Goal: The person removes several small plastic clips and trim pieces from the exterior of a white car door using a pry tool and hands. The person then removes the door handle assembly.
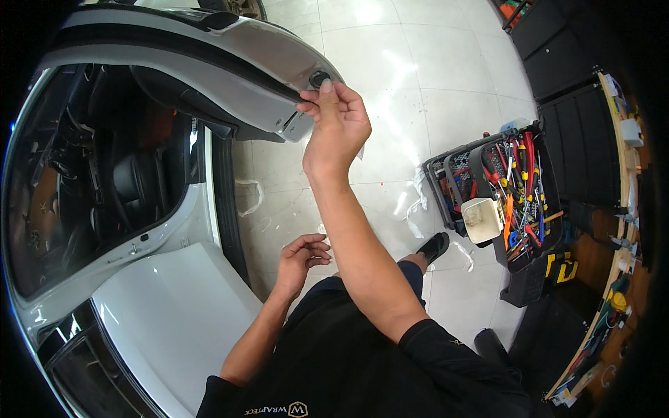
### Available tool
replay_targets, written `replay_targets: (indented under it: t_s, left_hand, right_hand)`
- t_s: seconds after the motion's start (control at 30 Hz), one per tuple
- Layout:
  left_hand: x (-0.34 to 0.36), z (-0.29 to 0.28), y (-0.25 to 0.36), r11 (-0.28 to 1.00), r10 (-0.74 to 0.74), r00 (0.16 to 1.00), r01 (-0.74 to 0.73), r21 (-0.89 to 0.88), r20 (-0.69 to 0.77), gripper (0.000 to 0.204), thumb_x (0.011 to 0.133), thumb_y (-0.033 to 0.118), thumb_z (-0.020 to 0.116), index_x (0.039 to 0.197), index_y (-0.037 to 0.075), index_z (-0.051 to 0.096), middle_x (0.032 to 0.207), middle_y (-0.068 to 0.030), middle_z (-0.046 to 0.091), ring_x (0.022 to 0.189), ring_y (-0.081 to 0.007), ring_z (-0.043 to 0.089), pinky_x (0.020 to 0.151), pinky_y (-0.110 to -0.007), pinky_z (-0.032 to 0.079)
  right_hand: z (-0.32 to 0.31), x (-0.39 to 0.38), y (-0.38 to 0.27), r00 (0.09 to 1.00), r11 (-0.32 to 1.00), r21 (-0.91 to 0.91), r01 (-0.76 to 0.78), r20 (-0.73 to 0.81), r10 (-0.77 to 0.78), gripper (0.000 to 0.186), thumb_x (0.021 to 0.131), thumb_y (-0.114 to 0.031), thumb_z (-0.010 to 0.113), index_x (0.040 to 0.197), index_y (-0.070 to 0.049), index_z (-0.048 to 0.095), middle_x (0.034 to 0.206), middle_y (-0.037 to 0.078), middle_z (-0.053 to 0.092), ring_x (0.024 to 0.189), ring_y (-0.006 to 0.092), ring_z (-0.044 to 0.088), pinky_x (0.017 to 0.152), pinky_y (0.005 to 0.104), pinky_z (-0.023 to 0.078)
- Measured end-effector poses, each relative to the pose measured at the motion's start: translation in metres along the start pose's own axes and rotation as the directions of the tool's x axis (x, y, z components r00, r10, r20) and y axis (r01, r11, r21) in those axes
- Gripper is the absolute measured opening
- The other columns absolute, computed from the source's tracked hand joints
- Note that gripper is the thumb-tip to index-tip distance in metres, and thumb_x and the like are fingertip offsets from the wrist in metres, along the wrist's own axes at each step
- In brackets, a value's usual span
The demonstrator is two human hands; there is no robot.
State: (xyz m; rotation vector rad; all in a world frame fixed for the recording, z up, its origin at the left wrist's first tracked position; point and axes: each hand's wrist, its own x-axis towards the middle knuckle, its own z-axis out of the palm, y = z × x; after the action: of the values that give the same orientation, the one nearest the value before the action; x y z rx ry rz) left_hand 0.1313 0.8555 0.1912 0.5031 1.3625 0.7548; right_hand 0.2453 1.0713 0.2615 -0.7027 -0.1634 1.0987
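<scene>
Left of the door [202, 78], the car [169, 237] stands open to its dark cabin, with a black seat [143, 187] inside and a white panel [174, 317] below. The door seems to be swung wide so that its end edge can be reached from the floor [362, 56] side.

Below the door and well apart from it hangs the left hand [304, 255], fingers loosely curled around nothing; it appears to be at rest, since one hand suffices there.

The right hand [333, 111] is up at the door's end, thumb and fingertips at the edge just beside a dark round fitting [319, 79]. The thumb lies close by the fitting and the fingers bend inward, probably because so small a spot suits fingertips better than a whole palm. Whether they pinch anything or only touch cannot be told. The door's end therefore lies right at the right hand and far above the left.

Right of the door, white strips [417, 214] lie on the floor near a dark shoe [435, 247]. Further right of it sits the tool box [552, 188], full of screwdrivers [523, 164], with a pale tub [481, 221] at its near side, presumably to keep everything within reach.
</scene>
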Motion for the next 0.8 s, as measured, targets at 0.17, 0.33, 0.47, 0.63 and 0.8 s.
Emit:
replay_targets:
  t_s: [0.17,0.33,0.47,0.63,0.8]
  left_hand:
    - [0.002,-0.003,0.000,1.000,0.000,1.000,0.000,0.020,0.007,0.040,0.091,-0.004,0.035,0.121,-0.008,0.061,0.103,-0.0167,0.068,0.088,-0.0238,0.069,0.084,-0.035,0.058]
    - [0.004,-0.002,0.004,0.999,0.009,1.000,-0.010,0.030,0.016,0.040,0.092,-0.004,0.035,0.121,-0.007,0.061,0.103,-0.0171,0.068,0.089,-0.0243,0.068,0.086,-0.036,0.058]
    - [0.011,0.005,0.027,0.995,0.098,0.995,-0.097,0.014,-0.018,0.040,0.093,-0.002,0.035,0.123,-0.007,0.061,0.104,-0.0153,0.068,0.082,-0.0209,0.067,0.077,-0.032,0.057]
    - [0.013,0.035,0.109,0.881,0.403,0.915,-0.383,0.280,-0.017,0.037,0.103,0.008,0.037,0.130,0.000,0.061,0.098,-0.0067,0.067,0.061,-0.0064,0.051,0.053,-0.020,0.040]
    - [0.002,0.072,0.171,0.713,0.670,0.743,-0.638,0.292,-0.013,0.031,0.108,0.018,0.048,0.128,0.002,0.065,0.087,-0.0007,0.064,0.060,-0.0014,0.044,0.051,-0.019,0.034]
  right_hand:
    - [-0.007,0.000,0.000,0.999,0.996,0.079,-0.043,-0.001,0.043,0.017,0.099,-0.005,0.061,0.109,0.008,0.056,0.091,0.015,0.065,0.079,0.0217,0.069,0.066,0.0326,0.059]
    - [-0.009,0.001,-0.001,0.999,0.999,0.034,-0.029,0.042,0.028,0.017,0.098,-0.003,0.062,0.110,0.009,0.058,0.091,0.015,0.066,0.077,0.0196,0.068,0.066,0.0323,0.059]
    - [-0.016,-0.004,-0.009,0.991,1.000,-0.019,0.001,0.137,0.002,0.013,0.097,-0.001,0.063,0.107,0.006,0.062,0.088,0.013,0.067,0.074,0.0182,0.068,0.064,0.0320,0.058]
    - [-0.027,-0.020,-0.020,0.978,0.999,-0.011,0.034,0.207,-0.030,0.006,0.096,0.000,0.064,0.101,0.004,0.062,0.081,0.010,0.066,0.067,0.0152,0.067,0.061,0.0293,0.057]
    - [-0.029,-0.045,-0.053,0.963,0.999,-0.029,0.017,0.268,-0.009,0.007,0.096,0.002,0.063,0.102,0.004,0.060,0.080,0.011,0.066,0.068,0.0155,0.066,0.064,0.0284,0.056]
